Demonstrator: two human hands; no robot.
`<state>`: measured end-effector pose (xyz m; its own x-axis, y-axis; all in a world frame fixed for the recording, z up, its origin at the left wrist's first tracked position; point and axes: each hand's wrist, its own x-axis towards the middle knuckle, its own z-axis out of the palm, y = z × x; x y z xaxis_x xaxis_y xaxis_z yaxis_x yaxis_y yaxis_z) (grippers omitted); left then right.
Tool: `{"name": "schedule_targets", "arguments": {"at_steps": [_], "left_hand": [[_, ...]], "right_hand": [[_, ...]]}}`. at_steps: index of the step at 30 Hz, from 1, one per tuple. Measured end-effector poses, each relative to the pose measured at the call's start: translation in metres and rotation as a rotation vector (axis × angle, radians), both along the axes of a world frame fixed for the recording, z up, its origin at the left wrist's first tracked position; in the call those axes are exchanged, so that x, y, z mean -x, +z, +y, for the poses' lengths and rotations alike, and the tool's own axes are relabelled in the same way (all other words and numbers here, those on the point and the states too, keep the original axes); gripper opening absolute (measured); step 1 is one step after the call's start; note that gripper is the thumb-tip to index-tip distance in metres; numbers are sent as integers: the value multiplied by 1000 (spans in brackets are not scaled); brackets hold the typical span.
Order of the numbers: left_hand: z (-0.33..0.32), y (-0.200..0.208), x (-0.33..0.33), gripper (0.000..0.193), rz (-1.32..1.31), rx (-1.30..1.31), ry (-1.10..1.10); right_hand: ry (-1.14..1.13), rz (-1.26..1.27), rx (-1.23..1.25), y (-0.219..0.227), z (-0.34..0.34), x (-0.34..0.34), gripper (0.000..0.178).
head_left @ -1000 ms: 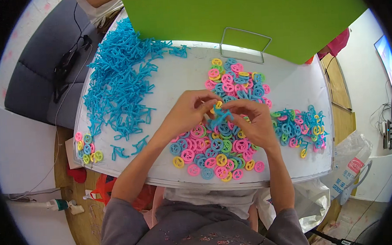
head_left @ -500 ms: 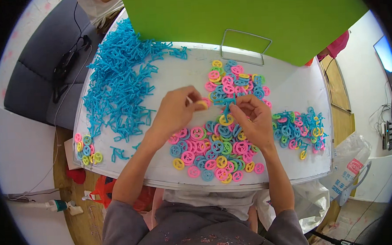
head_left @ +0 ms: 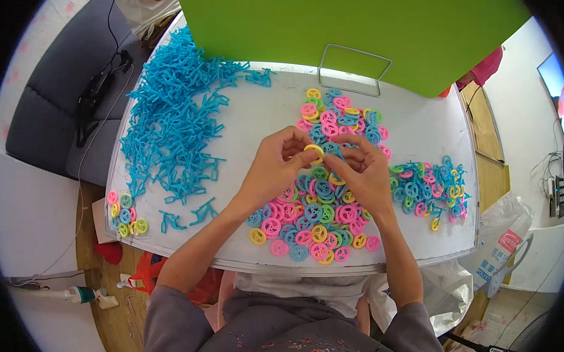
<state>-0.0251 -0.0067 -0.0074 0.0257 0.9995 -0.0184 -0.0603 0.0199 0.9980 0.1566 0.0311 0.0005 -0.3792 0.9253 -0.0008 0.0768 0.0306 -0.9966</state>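
A grey sofa (head_left: pixel 57 76) stands left of a green board (head_left: pixel 351 25).

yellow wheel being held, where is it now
In the head view, the yellow wheel is slightly right of centre, held by the left hand, just left of the right hand.

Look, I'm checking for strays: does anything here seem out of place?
Perhaps one thing: a small group of wheels lies at the near left corner of the table, away from the larger wheel pile. It may be deliberate.
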Motion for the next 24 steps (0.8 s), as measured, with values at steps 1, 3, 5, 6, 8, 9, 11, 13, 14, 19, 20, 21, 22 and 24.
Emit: {"name": "schedule_targets", "arguments": {"at_steps": [1, 3, 5, 6, 8, 9, 11, 13, 14, 19, 20, 21, 22, 24], "left_hand": [[0, -2, -2, 11, -52, 3, 11], [0, -1, -2, 10, -10, 2, 22], [0, -1, -3, 10, 31, -1, 34], [-1, -2, -5, 9, 8, -9, 58], [-3, -5, -8, 9, -14, -16, 82], [-3, -7, -10, 8, -11, -17, 100], [-3, -7, -11, 7, -7, -17, 117], [-2, -5, -12, 6, -138, 104, 99], [-2, -5, -13, 6, -139, 105, 98], [-7, -8, -18, 5, 78, -140, 193], [-7, -8, -20, 5, 77, -141, 192], [-8, -8, -21, 6, 155, -194, 226], [-9, -9, -22, 6, 234, -248, 260], [-10, -10, -25, 7, 264, -290, 279]], "right_hand": [[38, -6, 20, -3, 1, -1, 16], [32, 14, 35, -6, 0, -1, 16], [26, 33, 50, -7, 0, 0, 15], [26, 33, 62, -7, 0, 0, 13], [25, 32, 75, -8, 0, 0, 12], [23, 41, 76, -9, -1, 0, 12], [19, 50, 78, -10, -2, 1, 12], [-19, -15, 46, -11, -4, 3, 13], [-21, -16, 46, -11, -4, 3, 13], [-7, 19, 157, -6, -4, 4, 17], [-8, 19, 156, -6, -4, 4, 17], [0, 67, 209, -7, -4, 5, 18], [8, 115, 261, -8, -4, 5, 19], [4, 130, 287, -8, -4, 5, 19]]}}
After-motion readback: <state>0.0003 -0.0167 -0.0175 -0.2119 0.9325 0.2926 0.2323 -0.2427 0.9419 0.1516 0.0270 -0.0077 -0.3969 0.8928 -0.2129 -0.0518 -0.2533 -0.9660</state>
